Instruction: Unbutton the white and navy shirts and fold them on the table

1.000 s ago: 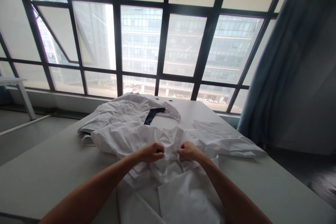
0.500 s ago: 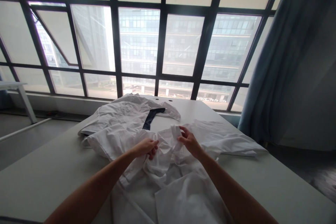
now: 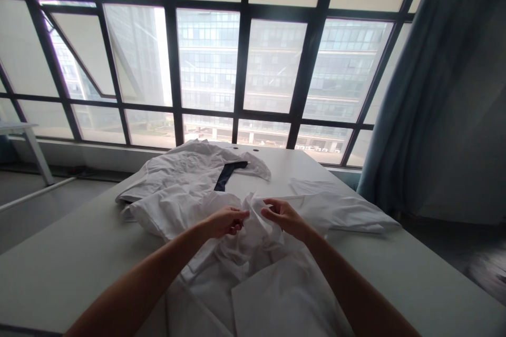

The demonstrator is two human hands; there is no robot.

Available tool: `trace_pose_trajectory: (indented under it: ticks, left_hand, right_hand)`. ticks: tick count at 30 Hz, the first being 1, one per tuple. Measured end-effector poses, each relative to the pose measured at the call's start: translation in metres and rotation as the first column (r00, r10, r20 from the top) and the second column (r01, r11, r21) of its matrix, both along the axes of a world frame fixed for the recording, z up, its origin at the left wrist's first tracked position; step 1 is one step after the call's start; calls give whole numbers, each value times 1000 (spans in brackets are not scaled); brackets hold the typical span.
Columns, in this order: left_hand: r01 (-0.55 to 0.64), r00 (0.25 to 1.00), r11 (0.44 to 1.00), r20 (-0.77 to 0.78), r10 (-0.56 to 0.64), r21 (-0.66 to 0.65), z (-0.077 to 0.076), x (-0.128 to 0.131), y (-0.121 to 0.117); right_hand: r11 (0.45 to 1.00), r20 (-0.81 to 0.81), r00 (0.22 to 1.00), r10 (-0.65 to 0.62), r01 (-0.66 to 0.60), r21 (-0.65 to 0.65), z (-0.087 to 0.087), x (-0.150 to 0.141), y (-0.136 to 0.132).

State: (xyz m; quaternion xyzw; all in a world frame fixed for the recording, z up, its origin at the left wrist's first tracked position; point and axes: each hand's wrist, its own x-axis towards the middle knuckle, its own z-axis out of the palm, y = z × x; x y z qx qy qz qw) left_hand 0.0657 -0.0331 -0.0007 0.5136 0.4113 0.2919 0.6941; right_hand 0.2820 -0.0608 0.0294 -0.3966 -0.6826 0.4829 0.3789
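A white shirt (image 3: 272,295) lies spread on the grey table (image 3: 71,263) in front of me, its sleeves reaching left and right. My left hand (image 3: 227,220) pinches a bunched fold of the shirt near the collar. My right hand (image 3: 282,216) grips the cloth just opposite, fingers curled round it. The two hands are a few centimetres apart, with crumpled fabric raised between them.
A second white garment with a dark blue strip (image 3: 228,175) lies heaped at the table's far end. Behind it is a large window (image 3: 245,63) with dark frames. A blue curtain (image 3: 427,95) hangs at the right. A white table leg (image 3: 35,152) stands far left.
Both hands have lifted from fists pressed on the shirt and now pinch the collar cloth higher up, closer together. The fabric between them is more bunched.
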Motion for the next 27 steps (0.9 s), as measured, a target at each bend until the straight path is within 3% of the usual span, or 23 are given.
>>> trace_pose_trajectory:
  ticks: [3,5,8,10,12,13,15,18,20,24,27]
  left_hand:
    - [-112,992,982,-48,121,154,0,-8,8]
    - [-237,956,923,-97,277,302,2,-18,16]
    - [-291,868,757,-171,466,586,4,-28,22]
    - [-219,817,605,-195,542,766,5,-29,22]
    - [-134,808,502,-199,555,854,4,-27,20]
    - [-113,821,496,-200,534,861,3,-26,19]
    - [-104,867,590,-217,449,801,2,-25,17]
    - [-77,941,818,-230,249,570,4,-27,14]
    - [-26,969,902,-210,129,431,7,-28,11]
    - [56,964,948,-263,30,315,7,-30,9]
    - [103,940,926,-341,29,364,5,-30,10]
  right_hand:
    - [992,61,991,-122,123,-20,-1,8,7]
    - [953,147,941,-304,300,53,-3,17,14]
    - [798,301,747,-593,494,345,-6,27,22]
    - [699,379,601,-704,489,522,-8,29,24]
    - [669,426,537,-728,424,610,-10,28,23]
    - [679,435,550,-713,385,625,-10,27,22]
    - [739,436,643,-630,323,591,-12,27,22]
    - [856,398,793,-461,281,433,-14,29,25]
    - [903,358,854,-379,256,344,-16,30,28]
    - [959,276,932,-235,177,221,-19,29,28]
    - [976,264,951,-159,112,186,-18,32,26]
